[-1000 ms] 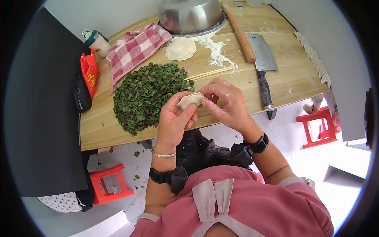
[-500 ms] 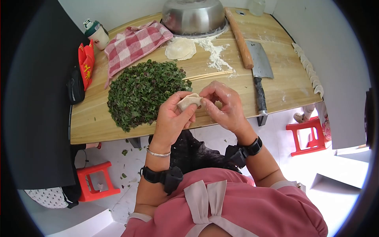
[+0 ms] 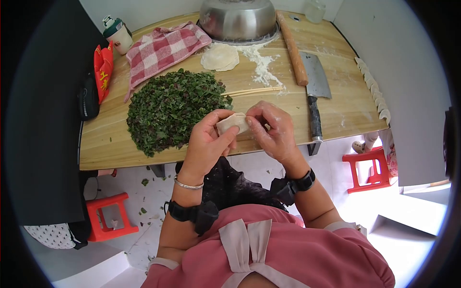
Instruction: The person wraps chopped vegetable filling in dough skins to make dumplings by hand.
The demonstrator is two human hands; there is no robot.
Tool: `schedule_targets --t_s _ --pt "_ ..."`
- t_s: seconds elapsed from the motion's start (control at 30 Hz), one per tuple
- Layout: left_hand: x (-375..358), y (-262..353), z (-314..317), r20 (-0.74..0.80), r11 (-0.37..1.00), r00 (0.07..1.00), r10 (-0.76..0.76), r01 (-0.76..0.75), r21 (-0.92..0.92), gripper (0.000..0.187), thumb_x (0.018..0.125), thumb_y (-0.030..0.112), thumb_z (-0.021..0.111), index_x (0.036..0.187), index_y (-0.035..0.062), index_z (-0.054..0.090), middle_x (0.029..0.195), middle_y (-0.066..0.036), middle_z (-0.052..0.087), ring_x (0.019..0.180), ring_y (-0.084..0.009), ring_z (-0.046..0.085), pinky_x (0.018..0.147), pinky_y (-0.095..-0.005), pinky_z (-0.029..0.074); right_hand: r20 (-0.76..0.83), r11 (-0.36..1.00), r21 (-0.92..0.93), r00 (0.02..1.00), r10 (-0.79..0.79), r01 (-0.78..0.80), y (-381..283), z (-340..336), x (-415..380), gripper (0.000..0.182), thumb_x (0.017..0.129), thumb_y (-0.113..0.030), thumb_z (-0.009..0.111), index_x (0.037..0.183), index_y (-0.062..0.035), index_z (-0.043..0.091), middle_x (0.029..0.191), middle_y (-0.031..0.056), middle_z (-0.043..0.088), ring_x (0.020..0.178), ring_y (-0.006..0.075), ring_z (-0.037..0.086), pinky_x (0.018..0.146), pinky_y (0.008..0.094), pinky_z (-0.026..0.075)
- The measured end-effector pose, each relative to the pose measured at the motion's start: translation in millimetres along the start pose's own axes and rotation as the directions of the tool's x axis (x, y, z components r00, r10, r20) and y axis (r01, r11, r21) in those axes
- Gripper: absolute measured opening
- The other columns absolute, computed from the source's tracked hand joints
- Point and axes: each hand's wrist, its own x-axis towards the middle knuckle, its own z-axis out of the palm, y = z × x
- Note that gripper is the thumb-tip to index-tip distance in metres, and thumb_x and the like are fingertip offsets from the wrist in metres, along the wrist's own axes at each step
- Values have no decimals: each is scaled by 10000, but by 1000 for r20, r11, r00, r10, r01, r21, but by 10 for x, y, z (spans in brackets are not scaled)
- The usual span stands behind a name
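Observation:
A pale, folded dumpling (image 3: 232, 125) is held over the table's near edge. My left hand (image 3: 210, 140) has its fingers and thumb closed round its body. My right hand (image 3: 273, 133) pinches the dumpling's right end between thumb and forefinger. Just left of my hands lies a big heap of chopped dark green leaves (image 3: 175, 109), with chopsticks (image 3: 261, 90) sticking out of its right side. Round dough wrappers (image 3: 220, 57) lie behind the heap, beside scattered flour (image 3: 263, 65). Whatever filling the dumpling has is hidden.
A rolling pin (image 3: 291, 48) and a cleaver (image 3: 317, 79) lie to the right, the cleaver's handle reaching the near edge. Several shaped dumplings (image 3: 373, 86) line the right edge. At the back are a metal bowl (image 3: 237, 21), a checked cloth (image 3: 168, 50) and a bottle (image 3: 118, 36).
My fingers have shifted slightly along the dumpling, which now shows a straighter, flatter top edge. My right hand still pinches its right end. The view has tilted a little.

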Motion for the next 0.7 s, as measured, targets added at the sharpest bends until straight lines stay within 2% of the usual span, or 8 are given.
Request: schedule_targets --t_s 0.03,0.1,0.23,0.3,0.43,0.5,0.6,0.7 --pt "1 -8 1 -1 1000 1000 0 0 -2 239 872 40 611 1098 -3 548 769 0 575 575 -32 518 438 -169 375 2 1000 -1 1000 0 0 -28 0 -3 37 824 -27 592 859 -13 585 722 89 542 598 187 514 548 284 414" --pt "7 -25 1 -13 1000 1000 13 -13 13 237 873 41 611 1098 -4 549 760 1 569 565 -34 510 436 -169 364 41 976 144 986 160 -164 -112 -9 -1 81 825 -39 593 888 11 592 726 58 546 599 123 469 546 245 392" --pt "7 -24 3 -2 1000 1000 24 -24 -5 226 873 42 614 1085 -8 555 754 5 565 563 -33 504 441 -167 355 67 982 155 993 101 -110 -38 -2 -11 111 820 -51 597 913 11 596 717 58 551 597 118 480 541 248 395" --pt "7 -6 6 1 999 1000 24 -24 46 204 875 43 614 1065 -10 562 757 13 562 566 -30 496 458 -167 360 19 997 79 1000 6 -7 -44 18 -7 84 820 -43 591 894 -3 594 691 80 531 553 158 500 525 274 413" --pt "11 -23 -5 15 998 999 36 -37 50 189 873 44 618 1046 -9 565 758 18 557 572 -23 483 475 -170 368 61 999 29 997 42 -43 -62 8 0 66 828 -44 592 879 -3 587 709 96 543 574 199 525 543 297 424" --pt "7 -22 -7 13 997 1000 28 -29 72 186 869 45 625 1036 -6 563 756 24 549 573 -17 469 484 -172 371 32 998 -42 999 -37 39 -52 16 10 44 836 -37 586 861 -2 577 731 127 552 617 272 548 569 326 435" --pt "3 -22 20 -12 996 998 61 -60 72 185 861 41 635 1025 -5 562 753 29 543 571 -14 460 482 -172 368 14 997 -67 999 -34 34 -22 28 8 41 845 -40 574 854 -1 566 747 153 554 658 328 551 589 343 441" --pt "1 -44 19 -22 993 995 93 -92 74 163 868 27 606 1023 33 555 760 27 547 543 -15 456 449 -158 325 52 998 -53 998 -30 33 -28 19 9 54 856 -53 560 864 1 560 741 159 545 657 342 544 587 347 439"
